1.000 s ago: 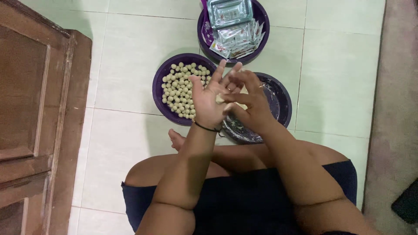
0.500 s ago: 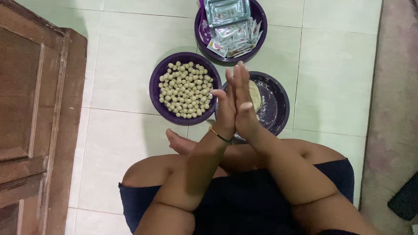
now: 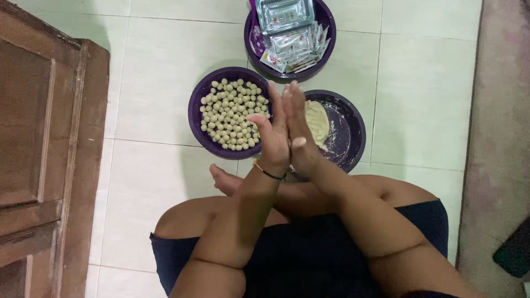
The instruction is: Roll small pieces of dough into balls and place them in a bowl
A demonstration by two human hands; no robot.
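Two hands pressed together (image 3: 288,129), three purple bowls (image 3: 221,140) (dough possibly between).

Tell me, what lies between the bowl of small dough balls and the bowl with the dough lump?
In the head view, the left hand and right hand, pressed palm to palm, stand between the bowl of balls and the dough bowl.

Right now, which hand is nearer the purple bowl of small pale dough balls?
Left. The left hand hangs over the bowl of dough balls at its right rim; the right hand, pressed against it, is farther right.
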